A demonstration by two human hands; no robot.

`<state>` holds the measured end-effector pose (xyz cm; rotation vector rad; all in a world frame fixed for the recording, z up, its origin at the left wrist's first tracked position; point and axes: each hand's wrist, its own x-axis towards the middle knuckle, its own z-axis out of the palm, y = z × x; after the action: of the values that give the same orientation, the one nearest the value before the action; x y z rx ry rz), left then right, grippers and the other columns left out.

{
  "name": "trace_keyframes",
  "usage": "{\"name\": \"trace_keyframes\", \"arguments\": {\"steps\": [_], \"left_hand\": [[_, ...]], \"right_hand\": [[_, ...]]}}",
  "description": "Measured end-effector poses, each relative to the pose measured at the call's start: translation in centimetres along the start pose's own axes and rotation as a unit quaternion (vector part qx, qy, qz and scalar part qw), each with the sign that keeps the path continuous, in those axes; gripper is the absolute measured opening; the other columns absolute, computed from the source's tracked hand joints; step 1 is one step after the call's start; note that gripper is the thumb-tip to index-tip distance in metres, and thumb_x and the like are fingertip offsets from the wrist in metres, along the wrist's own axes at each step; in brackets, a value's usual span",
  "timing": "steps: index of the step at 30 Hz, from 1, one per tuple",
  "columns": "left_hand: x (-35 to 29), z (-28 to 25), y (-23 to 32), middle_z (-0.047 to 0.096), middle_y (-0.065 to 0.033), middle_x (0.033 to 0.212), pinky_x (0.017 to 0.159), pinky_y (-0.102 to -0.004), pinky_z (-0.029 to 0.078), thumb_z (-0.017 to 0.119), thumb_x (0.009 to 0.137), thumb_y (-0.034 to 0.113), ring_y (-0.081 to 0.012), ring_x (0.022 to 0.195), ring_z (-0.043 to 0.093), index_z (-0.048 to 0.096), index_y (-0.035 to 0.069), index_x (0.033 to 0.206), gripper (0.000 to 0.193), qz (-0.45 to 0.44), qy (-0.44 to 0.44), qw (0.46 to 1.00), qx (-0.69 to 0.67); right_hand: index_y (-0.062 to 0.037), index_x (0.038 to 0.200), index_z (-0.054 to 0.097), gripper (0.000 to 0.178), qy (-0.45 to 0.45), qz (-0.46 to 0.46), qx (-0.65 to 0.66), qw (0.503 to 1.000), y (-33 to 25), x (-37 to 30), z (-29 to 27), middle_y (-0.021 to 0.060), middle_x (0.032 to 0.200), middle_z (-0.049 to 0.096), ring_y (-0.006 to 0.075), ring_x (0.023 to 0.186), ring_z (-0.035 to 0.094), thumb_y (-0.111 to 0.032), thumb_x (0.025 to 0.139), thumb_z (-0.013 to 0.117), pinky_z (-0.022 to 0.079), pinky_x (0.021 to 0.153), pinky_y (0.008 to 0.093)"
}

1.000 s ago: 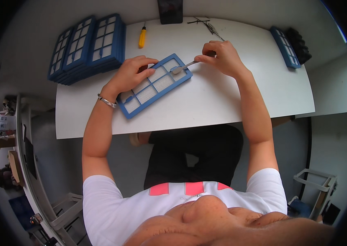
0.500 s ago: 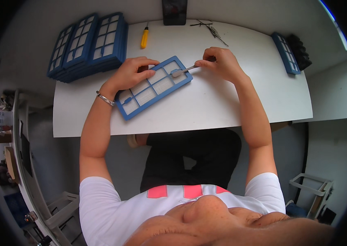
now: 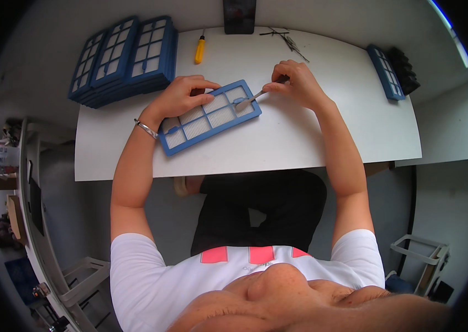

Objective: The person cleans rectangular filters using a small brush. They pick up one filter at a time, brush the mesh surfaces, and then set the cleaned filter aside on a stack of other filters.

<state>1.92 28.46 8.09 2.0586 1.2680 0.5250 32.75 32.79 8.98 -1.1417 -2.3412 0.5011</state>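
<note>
bench (image 3: pixel 300 144): one blue-framed filter (image 3: pixel 210 117) lying flat near middle | left hand (image 3: pixel 181 95): fingers spread, pressing on filter's left half | right hand (image 3: pixel 296 82): pinched shut on one thin metal tool (image 3: pixel 249 99), tip touching filter's right end | stack of blue filters (image 3: pixel 123 58), count unclear, far left | one yellow-handled tool (image 3: pixel 199 51) | one filter (image 3: pixel 386 72) far right

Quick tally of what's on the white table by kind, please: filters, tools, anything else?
Blue-framed filters: 5 (one under the left hand at, stack of three, one at the right edge)
Hand tools: 2 (yellow-handled tool, thin metal tool in the right hand)
Dark wire pieces: 1 cluster
Dark objects: 2 ()
Total: 10
</note>
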Motion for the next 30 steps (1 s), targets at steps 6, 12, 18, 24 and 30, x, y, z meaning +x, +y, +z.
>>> {"name": "trace_keyframes", "arguments": {"steps": [6,12,18,24,30], "left_hand": [[0.0,-0.2,0.1,0.065,-0.0069,0.084,0.062,-0.0246,0.044,0.07,0.086,0.027,-0.0134,0.072,0.058,0.073,0.009,0.115,0.034,-0.018,-0.007,1.0,-0.014],[-0.1,-0.1,0.1,0.064,-0.0046,0.082,0.061,-0.0243,0.043,0.069,0.087,0.027,-0.0124,0.071,0.055,0.074,0.011,0.115,0.032,-0.007,-0.015,1.0,-0.002],[0.0,-0.1,0.6,0.064,-0.0038,0.082,0.06,-0.0245,0.042,0.07,0.087,0.026,-0.0123,0.071,0.055,0.074,0.011,0.114,0.032,-0.004,-0.016,1.0,-0.004],[-0.1,0.0,-0.1,0.061,-0.0036,0.079,0.06,-0.0252,0.04,0.069,0.087,0.03,-0.0129,0.069,0.054,0.073,0.009,0.115,0.036,0.011,-0.009,1.0,-0.024],[-0.1,0.0,0.4,0.062,-0.0042,0.08,0.061,-0.0247,0.042,0.07,0.086,0.032,-0.0131,0.07,0.055,0.073,0.007,0.115,0.038,0.01,-0.037,0.999,-0.002]], "right_hand": [[-0.0053,0.076,0.067,0.031,-0.002,0.03,0.009,1.0,0.7,0.2,-1.3,0.007,0.081,0.063,0.0218,0.078,0.058,-0.032,0.076,0.082,0.048,0.067,0.0332],[-0.0064,0.075,0.068,0.032,-0.028,0.019,-0.006,0.999,-0.1,-0.3,-1.4,0.0061,0.078,0.062,0.0209,0.08,0.056,-0.034,0.074,0.084,0.046,0.067,0.0327],[-0.0072,0.073,0.067,0.032,-0.07,-0.01,-0.003,0.998,-0.3,-0.2,-0.9,0.0046,0.074,0.062,0.0199,0.081,0.054,-0.034,0.074,0.084,0.045,0.066,0.0332],[-0.0075,0.073,0.069,0.04,0.015,-0.018,-0.058,0.998,0.0,-0.1,-1.0,0.0043,0.073,0.064,0.0206,0.083,0.057,-0.044,0.07,0.084,0.047,0.068,0.0324],[-0.0078,0.073,0.07,0.04,-0.027,-0.021,-0.029,0.999,0.0,-0.2,-0.9,0.0031,0.074,0.065,0.0203,0.083,0.056,-0.045,0.068,0.085,0.047,0.068,0.0327]]}}
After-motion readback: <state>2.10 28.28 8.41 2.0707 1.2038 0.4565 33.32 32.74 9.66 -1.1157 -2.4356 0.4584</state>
